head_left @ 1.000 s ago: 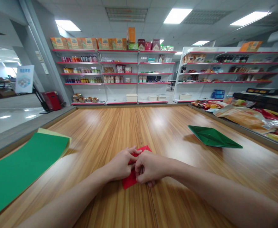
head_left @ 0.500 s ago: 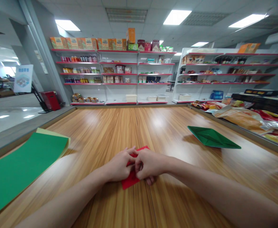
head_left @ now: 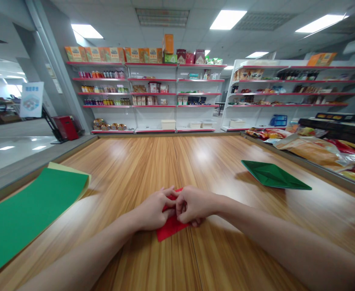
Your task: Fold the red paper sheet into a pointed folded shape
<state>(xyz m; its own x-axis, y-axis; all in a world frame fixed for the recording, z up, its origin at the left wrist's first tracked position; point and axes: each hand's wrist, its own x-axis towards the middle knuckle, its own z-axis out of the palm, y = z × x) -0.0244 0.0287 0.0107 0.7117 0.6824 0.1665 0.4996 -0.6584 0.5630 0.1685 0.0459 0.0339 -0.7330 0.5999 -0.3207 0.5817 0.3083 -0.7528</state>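
Note:
A folded sheet of red paper [head_left: 169, 229] lies on the wooden table in front of me, largely hidden under both hands. My left hand [head_left: 156, 209] bears down on its left part, thumb and fingers closed against the paper. From the right, my right hand [head_left: 192, 205] curls over the same paper with its fingers bent in, touching it beside the left fingertips. Exactly what the right fingertips pinch is hidden by the knuckles. A folded green paper piece [head_left: 276, 176] rests farther off to the right, its top creased.
Green paper sheets [head_left: 34, 206], with a pale yellow one beneath, lie at the left, edge curling up. A raised rim borders the wooden table [head_left: 141, 161]. Snack packets [head_left: 310, 149] are heaped beyond the right rim. Stocked shelves [head_left: 153, 93] stand behind.
My right hand has shifted slightly right along the red paper, and more of the paper's lower part shows. The left hand stays nearly in place.

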